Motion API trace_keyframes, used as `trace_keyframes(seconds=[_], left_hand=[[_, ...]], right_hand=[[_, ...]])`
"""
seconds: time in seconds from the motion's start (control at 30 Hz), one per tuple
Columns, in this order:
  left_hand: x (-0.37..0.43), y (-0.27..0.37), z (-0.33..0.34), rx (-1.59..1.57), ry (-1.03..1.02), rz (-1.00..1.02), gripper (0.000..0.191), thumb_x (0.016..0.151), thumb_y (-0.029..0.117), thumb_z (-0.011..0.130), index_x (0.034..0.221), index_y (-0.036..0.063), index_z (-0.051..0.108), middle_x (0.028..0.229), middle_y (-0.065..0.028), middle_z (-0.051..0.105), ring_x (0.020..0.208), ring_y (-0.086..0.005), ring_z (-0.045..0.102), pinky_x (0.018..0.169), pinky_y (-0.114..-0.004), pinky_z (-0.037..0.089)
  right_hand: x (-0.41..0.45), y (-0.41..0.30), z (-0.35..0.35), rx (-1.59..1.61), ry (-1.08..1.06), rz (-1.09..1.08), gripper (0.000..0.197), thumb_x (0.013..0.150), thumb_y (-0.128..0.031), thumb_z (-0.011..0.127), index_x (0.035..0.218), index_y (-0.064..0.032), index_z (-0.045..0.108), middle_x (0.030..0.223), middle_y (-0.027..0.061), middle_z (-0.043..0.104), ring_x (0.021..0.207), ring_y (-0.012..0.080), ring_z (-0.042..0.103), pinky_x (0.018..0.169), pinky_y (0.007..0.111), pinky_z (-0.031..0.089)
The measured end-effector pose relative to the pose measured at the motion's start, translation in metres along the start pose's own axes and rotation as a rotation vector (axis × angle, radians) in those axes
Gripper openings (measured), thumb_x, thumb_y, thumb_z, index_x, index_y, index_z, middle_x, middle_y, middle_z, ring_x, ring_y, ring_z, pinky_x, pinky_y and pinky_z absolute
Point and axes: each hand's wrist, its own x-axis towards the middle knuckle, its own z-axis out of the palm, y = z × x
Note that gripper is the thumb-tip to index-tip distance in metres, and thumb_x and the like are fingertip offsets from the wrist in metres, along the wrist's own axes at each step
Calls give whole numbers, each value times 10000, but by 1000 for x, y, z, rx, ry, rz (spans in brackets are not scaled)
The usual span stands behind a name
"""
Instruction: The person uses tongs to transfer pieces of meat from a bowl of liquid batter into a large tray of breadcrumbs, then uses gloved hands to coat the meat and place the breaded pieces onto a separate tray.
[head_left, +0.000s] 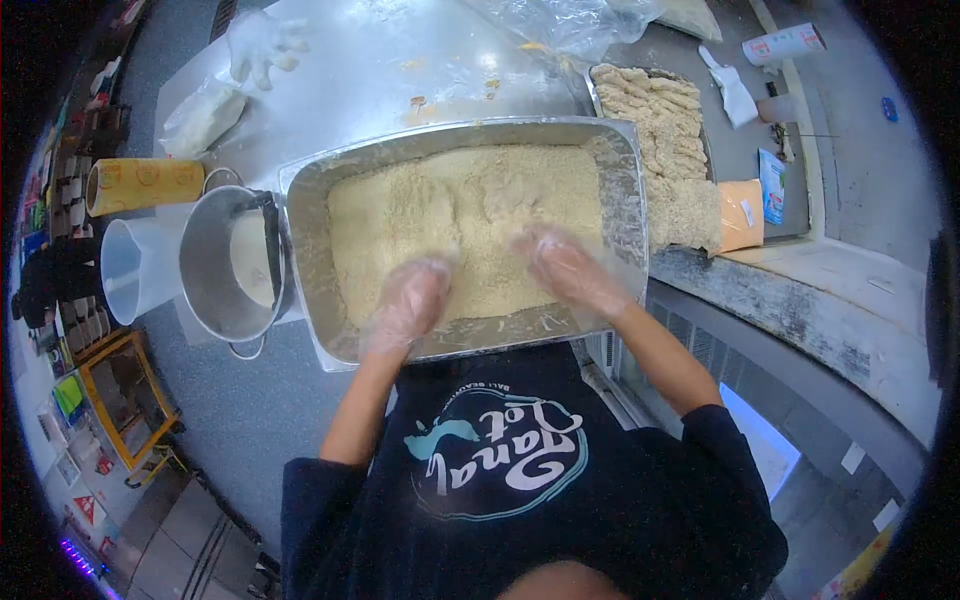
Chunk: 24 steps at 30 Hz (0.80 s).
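A deep rectangular metal pan (634, 165) in front of me holds a thick layer of pale yellow breadcrumbs (480, 285). My left hand (416, 296), in a clear plastic glove, presses into the crumbs near the pan's front left. My right hand (562, 266), gloved the same way, rests in the crumbs at the right, fingers partly sunk or blurred. Whether either hand grips something under the crumbs cannot be told. Beyond the right hand, a lumpy crumb-covered mound (517, 191) lies in the pan. Right of the pan, a tray (709, 150) carries rows of breaded pieces (652, 120).
A metal pot (217, 285) with pale liquid and a translucent plastic jug (139, 262) stand at left, near a film roll (146, 186). Plastic bags and a white glove (262, 49) lie on the metal table. An orange packet (739, 217) is at right. Another person (52, 281) stands far left.
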Motion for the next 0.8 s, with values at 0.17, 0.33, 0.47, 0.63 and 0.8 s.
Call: trace_keyframes(seconds=[0.17,0.33,0.47,0.63,0.8], left_hand=[[-25,-21,14,170,-497,-553,171,795,151,622,898,20,662,900,-205,675,825,-376,672,707,-447,543],[-46,-42,80,-75,-684,-632,304,779,229,648,940,-27,680,865,-216,701,798,-358,702,674,-451,540],[1,-41,27,-562,-789,-757,484,785,346,714,1091,-25,664,934,-235,685,821,-325,673,713,-445,518],[-5,-81,-7,117,-100,-581,422,831,296,659,1104,-26,633,1050,-239,655,958,-350,656,812,-457,523],[-33,-83,38,106,-683,-581,370,868,267,571,1079,-29,639,1085,-248,641,1041,-381,625,876,-453,508]], right_hand=[[-13,-29,-6,-487,-44,388,334,782,-44,571,1094,60,626,1045,255,639,1103,366,579,1011,443,424],[36,-31,56,-338,-557,815,692,789,-201,627,1351,133,400,1302,344,518,1229,445,518,1071,435,405],[58,-44,60,-106,-231,361,594,774,-151,642,1300,75,482,1245,289,562,1168,405,555,999,447,453],[61,26,-26,-651,199,-48,453,857,-49,497,1306,9,514,1241,243,595,1162,381,564,1019,454,438],[1,61,-22,-923,-156,267,649,761,-1,595,1389,-6,431,1286,306,520,1169,406,545,994,459,448]])
